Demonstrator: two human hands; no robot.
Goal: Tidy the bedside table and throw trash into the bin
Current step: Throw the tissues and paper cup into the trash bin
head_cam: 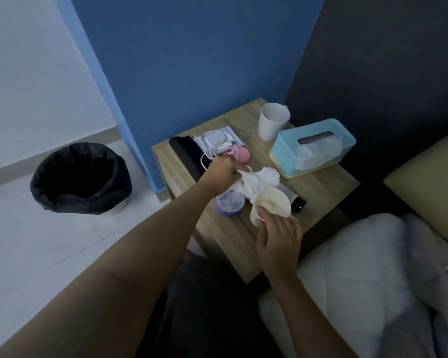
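- While left hand is pinching crumpled tissue, fingers curled,
- right hand is gripping tilted paper cup, thumb on rim, near bedside table front edge

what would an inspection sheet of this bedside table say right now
surface: wooden bedside table, crowded.
job's things: crumpled tissue next to a tilted paper cup; bin with a black liner on the floor to the left.
clutter: white mug, tissue box, purple jar, pink round item, black case, small black object.
hands: left hand grips the crumpled tissue; right hand holds the paper cup at its rim.
cables: white cable coiled beside the black case.
surroundings: blue wall behind; pillow to the right.
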